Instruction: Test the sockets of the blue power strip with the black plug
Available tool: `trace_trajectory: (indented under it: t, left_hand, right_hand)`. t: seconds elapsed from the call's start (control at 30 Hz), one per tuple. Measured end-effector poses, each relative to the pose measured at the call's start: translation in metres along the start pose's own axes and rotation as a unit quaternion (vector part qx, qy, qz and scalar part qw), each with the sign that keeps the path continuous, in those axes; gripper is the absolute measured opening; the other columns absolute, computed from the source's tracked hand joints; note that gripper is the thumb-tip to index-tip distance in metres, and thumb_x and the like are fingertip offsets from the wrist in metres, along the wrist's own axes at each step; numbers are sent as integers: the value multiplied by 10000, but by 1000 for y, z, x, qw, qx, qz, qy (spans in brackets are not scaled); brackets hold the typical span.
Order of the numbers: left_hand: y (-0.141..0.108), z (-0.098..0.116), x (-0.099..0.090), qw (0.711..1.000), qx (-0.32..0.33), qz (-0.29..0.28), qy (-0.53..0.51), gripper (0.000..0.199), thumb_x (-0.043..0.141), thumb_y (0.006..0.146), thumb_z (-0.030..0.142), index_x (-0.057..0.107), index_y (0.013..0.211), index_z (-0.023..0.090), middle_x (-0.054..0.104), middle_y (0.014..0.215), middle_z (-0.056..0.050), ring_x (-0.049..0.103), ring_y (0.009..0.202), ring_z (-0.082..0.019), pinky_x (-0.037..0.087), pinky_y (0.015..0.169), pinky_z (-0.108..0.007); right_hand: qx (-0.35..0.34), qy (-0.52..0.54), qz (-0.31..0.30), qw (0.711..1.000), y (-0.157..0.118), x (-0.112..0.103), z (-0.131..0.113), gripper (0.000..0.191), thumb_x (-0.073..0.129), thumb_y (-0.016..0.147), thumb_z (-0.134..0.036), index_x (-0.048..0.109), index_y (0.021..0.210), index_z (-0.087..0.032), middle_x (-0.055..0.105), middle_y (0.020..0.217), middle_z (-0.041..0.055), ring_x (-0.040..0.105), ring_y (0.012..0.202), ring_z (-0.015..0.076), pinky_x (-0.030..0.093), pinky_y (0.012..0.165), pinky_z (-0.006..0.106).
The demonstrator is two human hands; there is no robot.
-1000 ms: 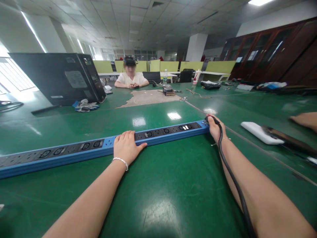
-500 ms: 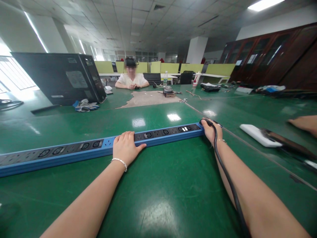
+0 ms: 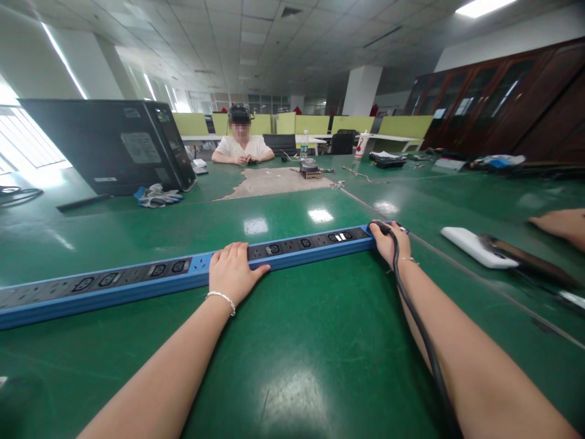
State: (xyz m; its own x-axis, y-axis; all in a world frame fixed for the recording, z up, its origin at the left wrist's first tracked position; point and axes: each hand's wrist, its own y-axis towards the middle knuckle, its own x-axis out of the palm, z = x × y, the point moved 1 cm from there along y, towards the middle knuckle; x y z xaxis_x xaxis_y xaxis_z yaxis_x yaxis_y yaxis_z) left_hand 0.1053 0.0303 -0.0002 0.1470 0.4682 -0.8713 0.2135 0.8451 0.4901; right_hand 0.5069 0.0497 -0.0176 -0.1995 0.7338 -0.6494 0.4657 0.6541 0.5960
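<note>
A long blue power strip (image 3: pixel 292 262) with black sockets lies across the green table, running out of view on the left. My left hand (image 3: pixel 234 271) is closed over its middle, fingers across the top and thumb along the near side. At the strip's right end, my right hand (image 3: pixel 388 244) is closed around the end, its fingers partly hidden. A black power cord (image 3: pixel 415 311) comes out by that end, passes over the right hand and hangs along the forearm.
A black computer case (image 3: pixel 114 146) stands at the left with work gloves (image 3: pixel 158 196) beside it. A white device (image 3: pixel 478 247) lies on the right, near another person's hand (image 3: pixel 560 225). Across the green table (image 3: pixel 297 341) a person (image 3: pixel 242 146) sits behind a small metal part (image 3: pixel 309 169).
Both hands keep their places on the power strip. Only a slight shift of the camera view shows.
</note>
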Motion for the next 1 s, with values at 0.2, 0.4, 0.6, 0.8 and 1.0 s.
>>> trace_trajectory:
  t: [0.2, 0.4, 0.6, 0.8, 1.0]
  left_hand:
    - [0, 0, 2, 1000, 2, 7, -3, 649, 533, 740, 611, 518, 1177, 131, 593, 1206, -148, 503, 1145, -284, 332, 977, -410]
    - [0, 0, 3, 1000, 3, 8, -6, 664, 537, 729, 623, 520, 1174, 130, 594, 1200, -150, 504, 1139, -290, 338, 964, -415]
    - [-1, -1, 3, 1000, 5, 9, -10, 660, 532, 736, 616, 513, 1176, 125, 589, 1202, -157, 498, 1143, -288, 331, 968, -416]
    - [-1, 0, 1, 1000, 1, 3, -14, 653, 519, 734, 626, 510, 1180, 150, 583, 1211, -152, 493, 1149, -292, 324, 973, -419]
    - [0, 0, 0, 999, -2, -8, -32, 661, 517, 733, 616, 507, 1192, 141, 577, 1214, -160, 482, 1163, -301, 316, 982, -432]
  right_hand:
    - [59, 71, 13, 996, -3, 0, -7, 319, 532, 789, -425, 715, 969, -235, 661, 1107, 89, 478, 1206, 276, 294, 1036, 484]
    - [35, 240, 114, 963, -3, -7, -13, 417, 464, 819, -485, 705, 961, -176, 704, 964, 67, 621, 982, 234, 437, 920, 387]
    - [11, 195, 6, 981, -11, -4, -28, 386, 514, 787, -478, 700, 984, -204, 703, 993, 63, 622, 967, 233, 422, 935, 401]
    - [3, 113, -18, 993, -13, -6, -36, 399, 464, 809, -476, 704, 985, -211, 696, 1023, 73, 603, 1019, 261, 422, 918, 406]
    - [1, 106, -7, 994, -13, -6, -36, 417, 459, 798, -497, 703, 986, -216, 696, 1027, 67, 602, 1018, 256, 423, 909, 389]
